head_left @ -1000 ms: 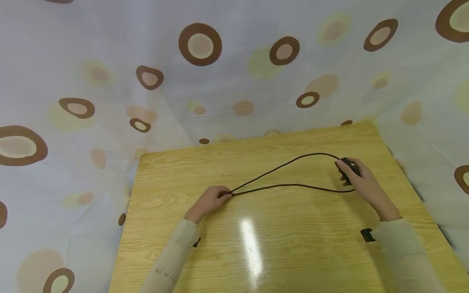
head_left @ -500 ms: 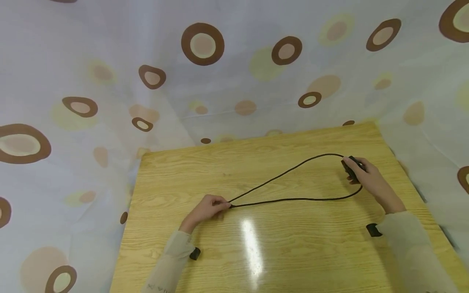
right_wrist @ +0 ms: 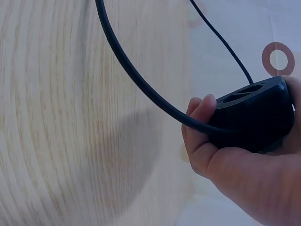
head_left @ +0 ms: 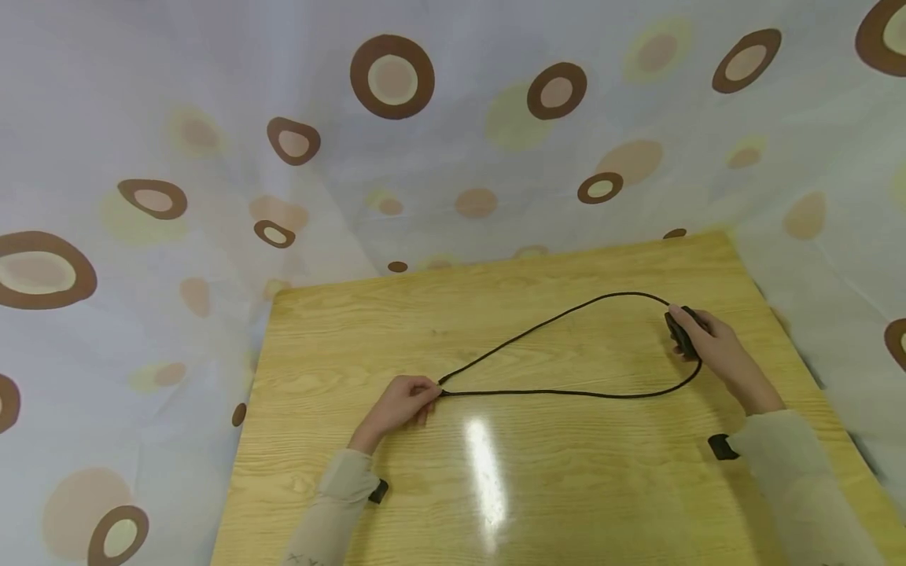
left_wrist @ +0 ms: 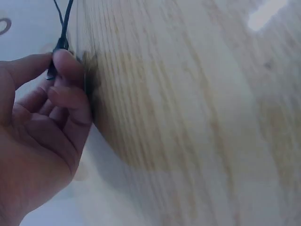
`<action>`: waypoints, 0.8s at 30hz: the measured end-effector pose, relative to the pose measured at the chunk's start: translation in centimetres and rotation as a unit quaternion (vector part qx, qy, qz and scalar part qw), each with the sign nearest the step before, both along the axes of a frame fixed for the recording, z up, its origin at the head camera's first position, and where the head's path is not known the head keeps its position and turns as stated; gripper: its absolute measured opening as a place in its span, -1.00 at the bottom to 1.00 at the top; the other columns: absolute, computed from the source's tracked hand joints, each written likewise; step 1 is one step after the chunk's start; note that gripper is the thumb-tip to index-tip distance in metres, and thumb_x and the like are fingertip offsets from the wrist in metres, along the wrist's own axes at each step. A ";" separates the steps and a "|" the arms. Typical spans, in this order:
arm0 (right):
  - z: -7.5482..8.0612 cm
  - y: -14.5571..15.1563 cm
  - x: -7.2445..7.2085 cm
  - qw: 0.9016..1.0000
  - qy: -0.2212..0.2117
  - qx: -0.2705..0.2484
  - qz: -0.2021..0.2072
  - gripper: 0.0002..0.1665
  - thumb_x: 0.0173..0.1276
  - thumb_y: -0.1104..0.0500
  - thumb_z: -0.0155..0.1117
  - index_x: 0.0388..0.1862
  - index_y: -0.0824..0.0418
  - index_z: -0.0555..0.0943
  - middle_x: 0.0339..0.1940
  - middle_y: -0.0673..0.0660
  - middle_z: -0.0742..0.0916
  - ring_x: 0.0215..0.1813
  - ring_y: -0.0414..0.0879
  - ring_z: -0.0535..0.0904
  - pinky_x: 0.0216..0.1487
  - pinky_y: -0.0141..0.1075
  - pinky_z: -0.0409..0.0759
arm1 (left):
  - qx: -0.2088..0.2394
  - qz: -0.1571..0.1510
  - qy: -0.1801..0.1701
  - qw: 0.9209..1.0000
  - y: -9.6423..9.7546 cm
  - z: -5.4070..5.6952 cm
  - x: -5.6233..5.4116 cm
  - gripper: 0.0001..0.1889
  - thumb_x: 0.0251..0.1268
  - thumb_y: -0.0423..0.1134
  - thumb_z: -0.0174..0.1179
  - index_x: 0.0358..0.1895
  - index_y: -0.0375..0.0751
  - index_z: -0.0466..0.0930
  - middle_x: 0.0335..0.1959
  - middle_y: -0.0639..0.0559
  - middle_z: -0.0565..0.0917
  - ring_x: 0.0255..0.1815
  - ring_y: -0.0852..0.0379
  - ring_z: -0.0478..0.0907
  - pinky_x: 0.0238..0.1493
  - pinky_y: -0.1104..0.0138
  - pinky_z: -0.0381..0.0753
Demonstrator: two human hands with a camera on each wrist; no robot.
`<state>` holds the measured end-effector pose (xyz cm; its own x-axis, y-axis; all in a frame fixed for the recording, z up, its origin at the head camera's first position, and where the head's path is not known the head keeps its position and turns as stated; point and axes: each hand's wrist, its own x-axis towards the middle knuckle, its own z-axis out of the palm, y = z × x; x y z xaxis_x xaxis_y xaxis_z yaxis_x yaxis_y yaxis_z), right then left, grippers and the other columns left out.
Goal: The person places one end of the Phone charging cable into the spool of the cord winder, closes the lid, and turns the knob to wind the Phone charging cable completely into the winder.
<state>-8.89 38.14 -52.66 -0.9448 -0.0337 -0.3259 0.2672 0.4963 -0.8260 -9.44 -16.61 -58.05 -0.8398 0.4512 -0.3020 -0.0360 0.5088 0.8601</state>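
In the head view my left hand [head_left: 398, 409] is at the middle left, just above the wooden table. Its thumb and index finger pinch the black cable [head_left: 552, 391] where two strands meet; the left wrist view shows a small dark connector [left_wrist: 52, 70] between those fingertips. At the right, my right hand [head_left: 725, 358] grips a black block-like device [head_left: 682, 334], raised off the table. The right wrist view shows an oval opening in the device [right_wrist: 256, 125] and one strand leaving each side. Those strands form a long loop between the hands. What the device is, I cannot tell.
The wooden table [head_left: 566, 472] fills the lower middle. A pale curtain [head_left: 453, 157] with brown rings and spots hangs behind it and along both sides. Light glares off the tabletop [head_left: 488, 479] between my forearms.
The right hand has moved slightly to the right with the device. The left hand has come a little nearer to me, and the lower strand hangs lower in view.
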 end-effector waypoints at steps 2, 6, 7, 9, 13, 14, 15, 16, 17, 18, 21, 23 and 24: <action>-0.1 0.0 0.1 1.000 -0.003 0.001 0.000 -0.02 0.70 -0.37 -0.25 0.67 0.39 0.10 0.07 -0.02 0.60 -0.09 -0.35 0.69 -0.06 -0.29 0.70 | -0.038 0.007 0.015 0.999 0.6 0.2 0.2 -0.72 0.64 -0.06 0.18 -0.03 -0.17 0.77 -0.53 -0.09 0.66 -0.66 0.23 0.46 -0.54 0.38 0.51; -0.2 0.0 0.3 1.000 -0.001 0.000 -0.002 -0.02 0.70 -0.37 -0.24 0.65 0.39 0.12 0.07 -0.04 0.61 -0.10 -0.33 0.70 -0.07 -0.26 0.72 | -0.115 0.020 0.054 0.992 1.7 1.0 0.8 -0.76 0.56 0.01 0.27 -0.07 -0.08 0.74 -0.51 0.04 0.61 -0.59 0.22 0.40 -0.46 0.36 0.45; -0.2 0.0 0.4 1.000 -0.001 -0.001 -0.004 -0.03 0.69 -0.37 -0.23 0.65 0.39 0.13 0.06 -0.06 0.62 -0.10 -0.33 0.71 -0.07 -0.26 0.72 | -0.130 0.025 0.063 0.989 1.9 1.2 1.0 -0.76 0.54 0.02 0.29 -0.09 -0.07 0.72 -0.49 0.06 0.60 -0.56 0.22 0.40 -0.44 0.36 0.44; -0.2 0.0 0.3 1.000 0.000 -0.003 -0.001 -0.02 0.69 -0.37 -0.23 0.65 0.39 0.13 0.05 -0.08 0.62 -0.10 -0.32 0.71 -0.07 -0.24 0.73 | -0.155 0.038 0.083 0.984 2.3 1.5 1.3 -0.75 0.51 0.03 0.32 -0.11 -0.08 0.67 -0.44 0.07 0.60 -0.49 0.21 0.39 -0.40 0.35 0.42; -0.2 0.0 0.3 1.000 0.001 -0.004 0.003 -0.03 0.70 -0.37 -0.24 0.64 0.40 0.14 0.08 -0.02 0.62 -0.09 -0.28 0.73 -0.07 -0.23 0.74 | -0.185 0.058 0.105 0.975 2.7 1.6 1.5 -0.66 0.53 0.08 0.28 -0.02 -0.13 0.54 -0.37 0.04 0.66 -0.49 0.18 0.47 -0.41 0.33 0.48; -0.2 0.0 0.3 1.000 0.001 -0.004 0.004 -0.03 0.70 -0.37 -0.24 0.64 0.39 0.14 0.09 0.01 0.62 -0.09 -0.26 0.73 -0.07 -0.22 0.74 | -0.189 0.057 0.114 0.974 2.8 1.6 1.5 -0.62 0.54 0.08 0.27 0.04 -0.17 0.52 -0.36 0.00 0.68 -0.49 0.15 0.51 -0.41 0.31 0.51; -0.2 0.0 0.3 1.000 0.001 -0.004 0.003 -0.03 0.70 -0.37 -0.24 0.64 0.40 0.14 0.11 0.04 0.62 -0.09 -0.25 0.73 -0.07 -0.22 0.74 | -0.195 0.053 0.123 0.972 2.9 1.5 1.4 -0.57 0.55 0.09 0.25 0.12 -0.19 0.51 -0.33 -0.03 0.72 -0.48 0.12 0.55 -0.41 0.28 0.54; -0.2 0.0 0.3 1.000 0.000 -0.004 0.004 -0.03 0.70 -0.37 -0.25 0.64 0.40 0.14 0.12 0.06 0.62 -0.09 -0.24 0.73 -0.06 -0.22 0.74 | -0.203 0.045 0.134 0.969 3.0 1.5 1.4 -0.52 0.56 0.11 0.24 0.21 -0.21 0.49 -0.27 -0.05 0.75 -0.44 0.10 0.63 -0.40 0.26 0.59; -0.3 0.0 0.3 1.000 -0.001 -0.004 0.004 -0.03 0.70 -0.38 -0.25 0.63 0.40 0.14 0.12 0.08 0.62 -0.09 -0.23 0.73 -0.06 -0.22 0.73 | -0.214 0.034 0.149 0.965 3.1 1.4 1.4 -0.47 0.56 0.12 0.23 0.29 -0.22 0.46 -0.21 -0.09 0.78 -0.38 0.06 0.69 -0.37 0.23 0.64; -0.3 0.0 0.3 1.000 -0.003 -0.004 0.005 -0.03 0.70 -0.38 -0.26 0.63 0.40 0.14 0.12 0.09 0.61 -0.08 -0.22 0.73 -0.06 -0.21 0.73 | -0.227 0.020 0.164 0.960 3.1 1.3 1.3 -0.43 0.56 0.13 0.23 0.36 -0.20 0.45 -0.15 -0.10 0.80 -0.31 0.03 0.74 -0.34 0.20 0.67; -0.4 0.1 0.3 1.000 -0.011 -0.005 0.008 -0.03 0.70 -0.38 -0.29 0.62 0.42 0.13 0.14 0.12 0.60 -0.09 -0.23 0.72 -0.06 -0.21 0.73 | -0.264 -0.022 0.217 0.939 3.2 1.1 1.3 -0.41 0.54 0.13 0.24 0.43 -0.14 0.47 -0.04 -0.10 0.81 -0.26 0.05 0.76 -0.33 0.21 0.69; -0.5 0.1 0.2 1.000 -0.015 -0.005 0.010 -0.03 0.71 -0.37 -0.30 0.61 0.44 0.12 0.17 0.17 0.60 -0.09 -0.25 0.71 -0.06 -0.20 0.73 | -0.276 -0.042 0.253 0.926 3.2 1.0 1.4 -0.48 0.53 0.09 0.25 0.36 -0.13 0.54 -0.11 -0.08 0.79 -0.42 0.11 0.68 -0.45 0.27 0.62; -0.5 0.1 0.3 1.000 -0.017 -0.005 0.011 -0.03 0.71 -0.36 -0.31 0.61 0.44 0.12 0.19 0.20 0.59 -0.09 -0.25 0.70 -0.06 -0.20 0.73 | -0.279 -0.049 0.270 0.920 3.2 0.9 1.5 -0.52 0.53 0.07 0.26 0.32 -0.13 0.56 -0.16 -0.06 0.78 -0.51 0.15 0.60 -0.52 0.31 0.54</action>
<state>-8.64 38.22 -53.20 -0.9325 -0.0578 -0.3566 0.2839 0.4933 -0.8222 -7.95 -13.39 -57.11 -0.8994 0.4330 -0.0602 0.3888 0.8552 0.3428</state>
